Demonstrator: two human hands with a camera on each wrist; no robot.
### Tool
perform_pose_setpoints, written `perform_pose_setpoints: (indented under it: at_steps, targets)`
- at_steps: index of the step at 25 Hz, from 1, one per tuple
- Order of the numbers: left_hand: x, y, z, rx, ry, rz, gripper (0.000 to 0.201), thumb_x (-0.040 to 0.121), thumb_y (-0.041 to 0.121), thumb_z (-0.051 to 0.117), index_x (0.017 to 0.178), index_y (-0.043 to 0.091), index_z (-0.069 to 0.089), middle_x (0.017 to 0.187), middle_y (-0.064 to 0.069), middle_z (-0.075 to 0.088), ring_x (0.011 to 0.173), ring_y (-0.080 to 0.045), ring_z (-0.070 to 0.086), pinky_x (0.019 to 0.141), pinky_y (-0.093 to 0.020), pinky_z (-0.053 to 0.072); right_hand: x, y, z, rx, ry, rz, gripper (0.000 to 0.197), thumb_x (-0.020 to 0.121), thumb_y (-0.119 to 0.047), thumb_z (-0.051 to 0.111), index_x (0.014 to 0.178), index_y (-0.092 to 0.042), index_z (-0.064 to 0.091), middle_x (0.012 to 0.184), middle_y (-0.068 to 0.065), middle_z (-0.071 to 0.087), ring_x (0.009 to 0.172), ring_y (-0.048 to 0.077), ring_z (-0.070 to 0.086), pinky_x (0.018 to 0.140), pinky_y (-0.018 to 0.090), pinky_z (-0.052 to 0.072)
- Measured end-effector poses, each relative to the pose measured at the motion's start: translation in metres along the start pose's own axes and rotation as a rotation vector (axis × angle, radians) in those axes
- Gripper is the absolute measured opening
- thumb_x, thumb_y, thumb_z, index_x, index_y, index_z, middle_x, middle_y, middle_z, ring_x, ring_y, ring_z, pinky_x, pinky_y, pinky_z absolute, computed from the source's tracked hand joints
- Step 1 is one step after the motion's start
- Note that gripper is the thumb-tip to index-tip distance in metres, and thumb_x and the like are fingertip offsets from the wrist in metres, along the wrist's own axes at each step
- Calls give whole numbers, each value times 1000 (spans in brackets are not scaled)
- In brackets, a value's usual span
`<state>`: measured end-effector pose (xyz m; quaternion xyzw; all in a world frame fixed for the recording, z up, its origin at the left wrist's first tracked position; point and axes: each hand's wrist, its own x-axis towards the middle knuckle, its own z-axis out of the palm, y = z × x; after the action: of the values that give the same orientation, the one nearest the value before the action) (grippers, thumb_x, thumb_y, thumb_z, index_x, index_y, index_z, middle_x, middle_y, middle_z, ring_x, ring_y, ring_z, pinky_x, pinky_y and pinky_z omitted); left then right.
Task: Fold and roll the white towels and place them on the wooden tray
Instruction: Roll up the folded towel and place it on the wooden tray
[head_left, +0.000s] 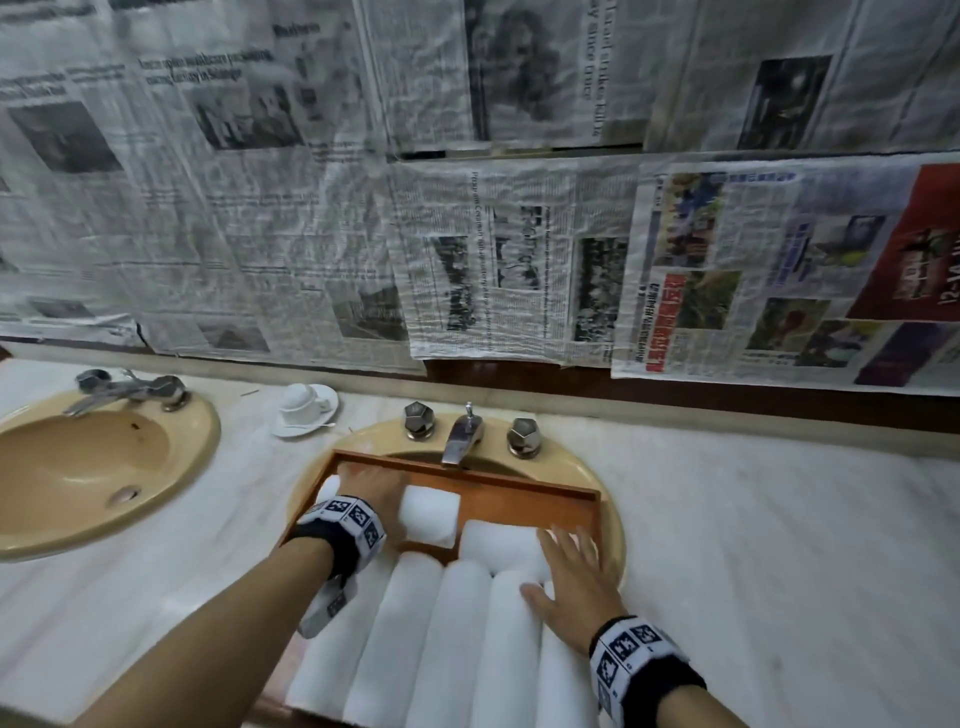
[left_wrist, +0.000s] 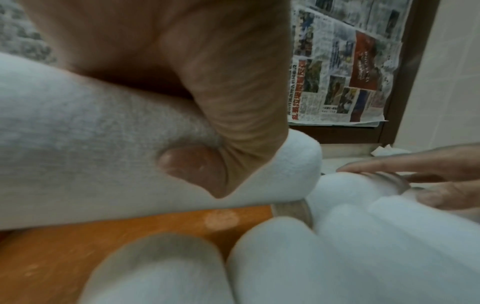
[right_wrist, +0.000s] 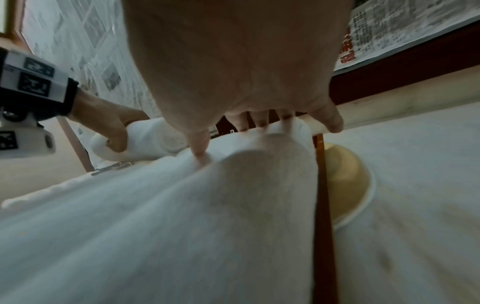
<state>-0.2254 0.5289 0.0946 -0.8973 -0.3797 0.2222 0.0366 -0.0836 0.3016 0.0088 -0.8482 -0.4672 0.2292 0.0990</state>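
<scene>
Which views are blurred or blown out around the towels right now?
Head view: sharp centre, rolled towels overexposed, right hand fingertips motion-smeared. Left wrist view: left hand and gripped towel roll soft and close. Right wrist view: dim, foreground towels a textureless blur.

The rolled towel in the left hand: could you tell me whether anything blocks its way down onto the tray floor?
Nothing visible does. The left hand holds the rolled towel crosswise above bare tray wood, beyond the four rolls.

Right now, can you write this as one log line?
left hand: grips rolled towel | right hand: flat on towels | wooden tray: over sink
</scene>
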Motion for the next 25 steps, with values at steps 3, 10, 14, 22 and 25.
perform_pose_setpoints:
  at_steps: [3,10,14,22,25]
  targets:
    - [50,-24,42,12,-107,-20,42,69,40,70,108,26,58,104,2,63,98,-24,61,83,-37,40,0,-2,7,-46,18,18,71,94,-57,31,154,-29,3,162,-9,-5,148,23,-10,117,47,6]
    - [98,-19,81,-128,-252,50,30,68,35,72,95,32,60,88,8,62,90,-19,63,91,-48,42,0,1,12,-61,5,26,71,95,-58,30,153,-30,1,161,-12,-8,148,19,-11,114,50,26]
    - [81,-15,69,-177,-282,110,35,61,29,75,93,18,67,84,-1,68,75,-19,67,67,-29,54,1,4,17,-87,-19,32,91,72,-73,3,154,-31,-2,160,-13,-10,148,18,-14,116,48,24]
    - [69,-12,63,-195,-273,157,40,71,22,65,110,19,59,105,-2,64,93,-23,62,75,-32,51,2,5,18,-88,-39,33,70,98,-56,30,154,-29,-3,161,-12,-11,148,19,-15,116,48,23]
    - [67,-13,66,-202,-242,144,44,76,26,59,118,20,49,106,-5,62,93,-25,60,79,-36,49,3,6,18,-88,-46,25,70,98,-55,30,154,-29,-3,161,-10,-11,148,20,-15,118,47,19]
